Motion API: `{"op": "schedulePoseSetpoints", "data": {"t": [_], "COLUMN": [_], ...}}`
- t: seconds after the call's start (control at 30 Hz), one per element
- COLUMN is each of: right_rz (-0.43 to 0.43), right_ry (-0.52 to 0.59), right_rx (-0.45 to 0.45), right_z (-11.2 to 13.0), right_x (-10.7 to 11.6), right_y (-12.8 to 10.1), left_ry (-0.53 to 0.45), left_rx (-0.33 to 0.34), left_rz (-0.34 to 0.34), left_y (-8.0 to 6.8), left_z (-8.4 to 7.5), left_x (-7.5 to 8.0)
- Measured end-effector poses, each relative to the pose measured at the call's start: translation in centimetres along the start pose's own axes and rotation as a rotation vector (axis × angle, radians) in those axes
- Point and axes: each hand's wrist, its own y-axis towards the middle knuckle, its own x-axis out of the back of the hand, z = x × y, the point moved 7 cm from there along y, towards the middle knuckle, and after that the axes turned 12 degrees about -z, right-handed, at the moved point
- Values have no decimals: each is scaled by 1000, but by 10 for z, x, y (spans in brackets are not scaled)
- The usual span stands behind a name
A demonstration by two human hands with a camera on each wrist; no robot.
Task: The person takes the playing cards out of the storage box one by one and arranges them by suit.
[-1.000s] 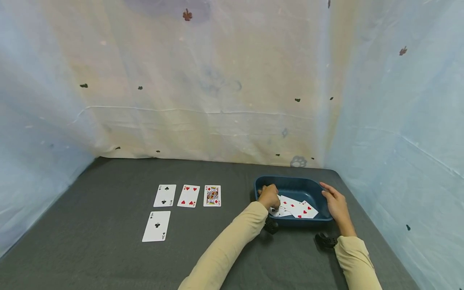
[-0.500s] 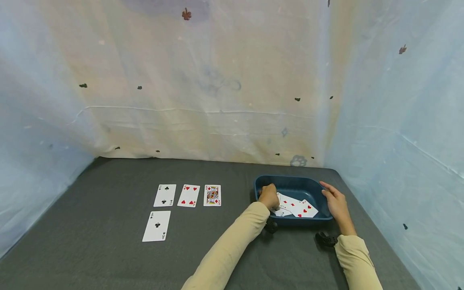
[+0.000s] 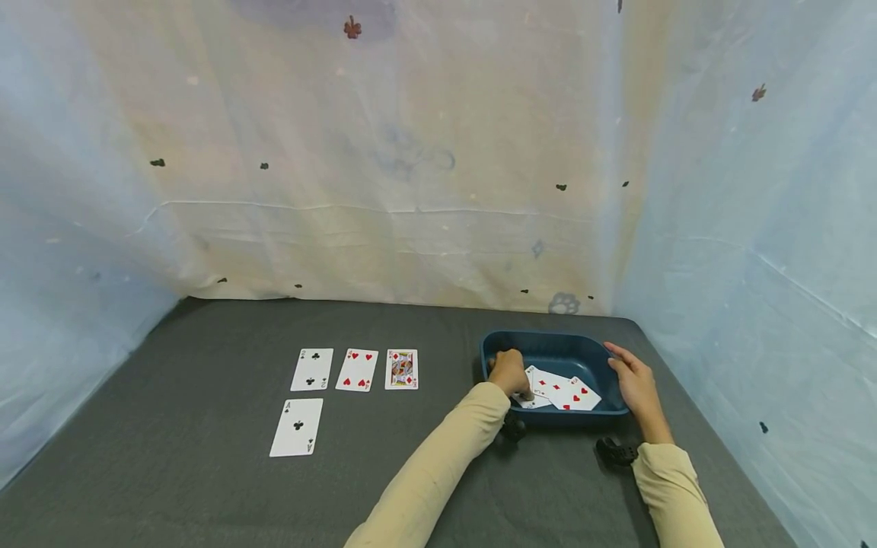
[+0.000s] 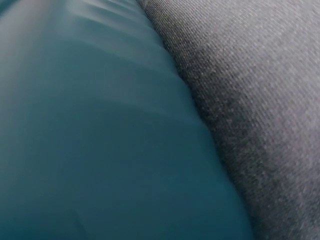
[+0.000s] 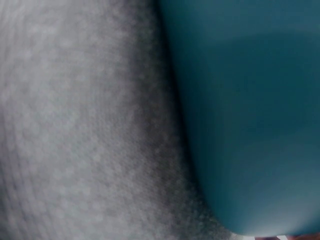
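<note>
A dark blue tray [image 3: 551,344] sits on the grey cloth at the right and holds several face-up playing cards [image 3: 565,392], mostly red hearts. My left hand [image 3: 510,373] reaches into the tray's left side. Its curled fingers pinch a card [image 3: 529,397] at the edge of the pile. My right hand [image 3: 633,384] holds the tray's right rim, thumb inside and fingers along the edge. The left wrist view shows only the tray wall [image 4: 100,140] and the cloth [image 4: 260,90]. The right wrist view is likewise filled by the tray wall [image 5: 250,115].
Three cards lie in a row left of the tray: a two of clubs [image 3: 311,369], a four of hearts [image 3: 356,370] and a king of diamonds [image 3: 401,369]. An ace of clubs [image 3: 296,427] lies below them. Draped sheets wall in the grey table [image 3: 171,457].
My left hand has shifted slightly inside the tray, and the cards under it have slid a little. The right hand and the laid-out cards have stayed put.
</note>
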Motion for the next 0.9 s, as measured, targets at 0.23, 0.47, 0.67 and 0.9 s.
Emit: {"op": "schedulePoseSetpoints", "data": {"t": [0.23,0.47,0.67,0.9], "right_rz": [-11,-5,-3,-2], "right_ry": [-9,-2,-2,0], "right_rx": [21,8,-13,-15], "right_z": [-1,-1,-1,-1], "right_x": [1,0,0,0], "right_y": [1,1,0,0], "left_ry": [21,47,-1,-187], "left_rx": [22,6,34,34], "left_rz": [31,12,39,8], "left_y": [-10,-21,-18,-18], "left_z": [-3,-6,-4,-3], "left_x": [12,23,18,22]}}
